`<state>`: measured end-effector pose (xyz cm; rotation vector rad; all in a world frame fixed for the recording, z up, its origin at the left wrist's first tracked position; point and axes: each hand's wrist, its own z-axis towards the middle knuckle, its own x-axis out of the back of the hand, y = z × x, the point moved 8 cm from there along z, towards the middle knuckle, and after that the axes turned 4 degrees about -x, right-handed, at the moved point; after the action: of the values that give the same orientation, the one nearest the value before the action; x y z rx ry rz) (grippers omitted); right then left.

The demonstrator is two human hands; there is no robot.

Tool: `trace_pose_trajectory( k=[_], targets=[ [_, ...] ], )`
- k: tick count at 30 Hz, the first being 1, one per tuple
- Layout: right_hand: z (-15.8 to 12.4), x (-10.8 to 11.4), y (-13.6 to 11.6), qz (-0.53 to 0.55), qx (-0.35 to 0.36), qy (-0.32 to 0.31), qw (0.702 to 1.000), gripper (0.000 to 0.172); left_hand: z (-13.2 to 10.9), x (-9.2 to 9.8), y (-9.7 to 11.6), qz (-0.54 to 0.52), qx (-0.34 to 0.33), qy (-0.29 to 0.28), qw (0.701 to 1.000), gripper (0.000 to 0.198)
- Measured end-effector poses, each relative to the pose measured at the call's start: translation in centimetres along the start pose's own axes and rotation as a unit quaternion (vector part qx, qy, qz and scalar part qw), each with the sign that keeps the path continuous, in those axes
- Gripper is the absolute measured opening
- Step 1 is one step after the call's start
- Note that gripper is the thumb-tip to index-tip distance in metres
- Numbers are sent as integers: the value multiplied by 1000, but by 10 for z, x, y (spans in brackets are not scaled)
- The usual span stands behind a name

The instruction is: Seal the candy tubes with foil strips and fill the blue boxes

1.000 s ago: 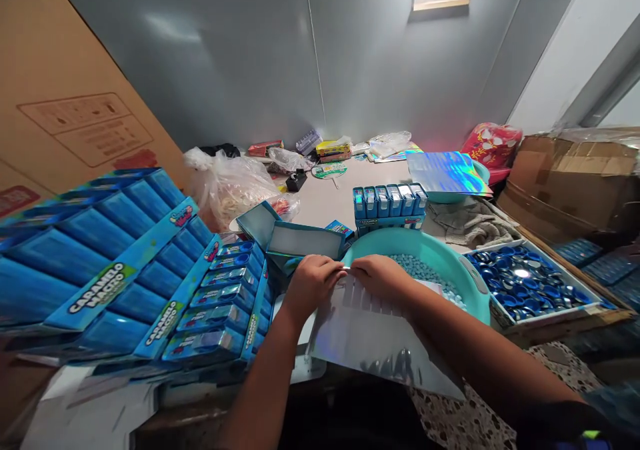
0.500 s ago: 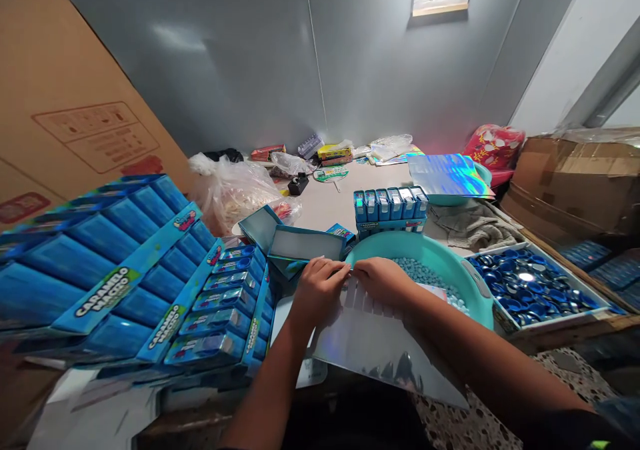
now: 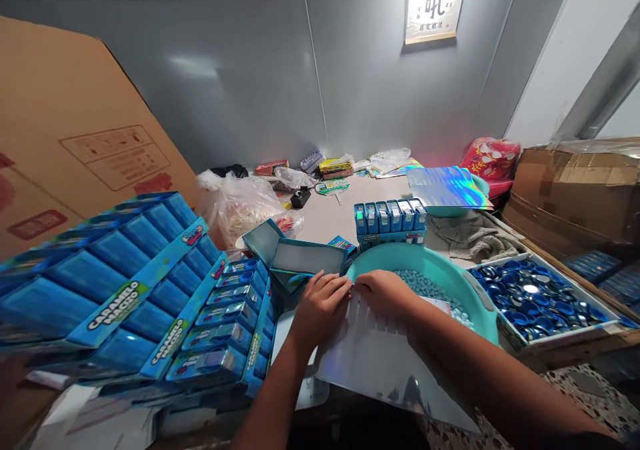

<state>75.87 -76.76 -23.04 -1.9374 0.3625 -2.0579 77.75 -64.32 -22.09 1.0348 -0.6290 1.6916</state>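
My left hand [image 3: 320, 310] and my right hand [image 3: 383, 295] pinch the top edge of a silvery holographic foil sheet [image 3: 395, 370], close together. The sheet hangs toward me, and its upper part shows a row of narrow slit strips. Behind it sits a teal plastic basin [image 3: 425, 261] holding small pale blue candies [image 3: 425, 285]. An open blue carton [image 3: 305, 258] lies just beyond my left hand. To my left stand blue Caramelo Macho display boxes [image 3: 220, 323] of packed candy.
A large cardboard sheet [image 3: 75, 123] leans at left. A tray of round blue lids [image 3: 535, 297] sits at right. Farther back are a row of blue dispensers [image 3: 387, 217], another foil sheet [image 3: 447, 187], plastic bags [image 3: 240, 207] and cardboard boxes [image 3: 575, 190].
The whole scene sits a little lower in the picture as my head tilts up. Both hands keep hold of the foil sheet's edge, with no clear shift in their grip.
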Motion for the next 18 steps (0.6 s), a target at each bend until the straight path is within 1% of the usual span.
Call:
trace_pose_trajectory(
  k=[5, 8, 10, 12, 15, 18],
  targets=[
    [1, 2, -3, -6, 14, 0, 1000, 34, -1, 5, 3, 28, -35, 43, 998, 25],
    [3, 3, -3, -11, 21, -8, 1000, 31, 2, 7, 2, 42, -34, 54, 997, 31],
    [3, 5, -2, -14, 18, -9, 1000, 28, 4, 7, 0, 49, -44, 59, 996, 35],
    [5, 7, 0, -16, 10, -4, 1000, 27, 5, 6, -1, 56, -76, 75, 993, 32],
    [7, 9, 1, -2, 5, 9, 1000, 28, 3, 7, -1, 76, -128, 121, 981, 27],
    [8, 9, 1, 19, 3, 12, 1000, 29, -1, 8, 1, 93, -157, 161, 970, 26]
  ],
)
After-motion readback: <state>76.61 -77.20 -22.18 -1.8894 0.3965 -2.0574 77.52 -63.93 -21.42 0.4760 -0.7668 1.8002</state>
